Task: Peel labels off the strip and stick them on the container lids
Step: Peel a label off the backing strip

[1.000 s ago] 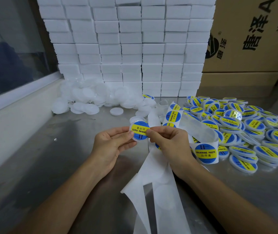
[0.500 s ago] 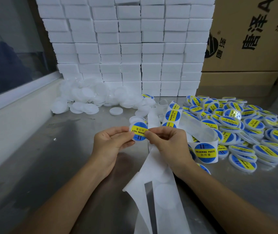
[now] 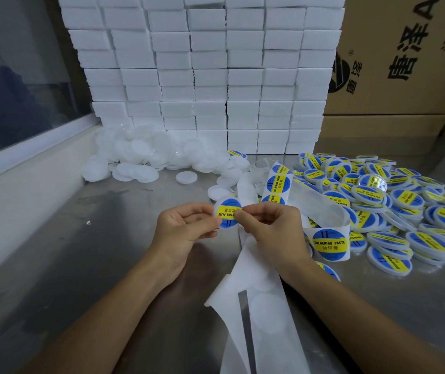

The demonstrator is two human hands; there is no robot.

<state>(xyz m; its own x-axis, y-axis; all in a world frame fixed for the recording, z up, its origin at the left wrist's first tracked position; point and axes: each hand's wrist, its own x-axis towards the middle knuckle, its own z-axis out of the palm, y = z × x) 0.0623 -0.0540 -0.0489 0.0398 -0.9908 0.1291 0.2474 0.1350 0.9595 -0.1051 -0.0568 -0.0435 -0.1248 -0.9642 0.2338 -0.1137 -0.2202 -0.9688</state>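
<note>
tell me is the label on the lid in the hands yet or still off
On: the blue and yellow label covers the lid's face, held between left hand and right hand.

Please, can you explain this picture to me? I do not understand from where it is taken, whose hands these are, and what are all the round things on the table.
A camera worn on a person's head looks down at their two bare hands. The left hand holds a white lid; the right hand presses a blue-and-yellow label onto it. On the metal table lie plain lids at the back left, labelled lids at the right, and the label strip between them. Its emptied backing hangs toward the viewer. White boxes are stacked behind.
</note>
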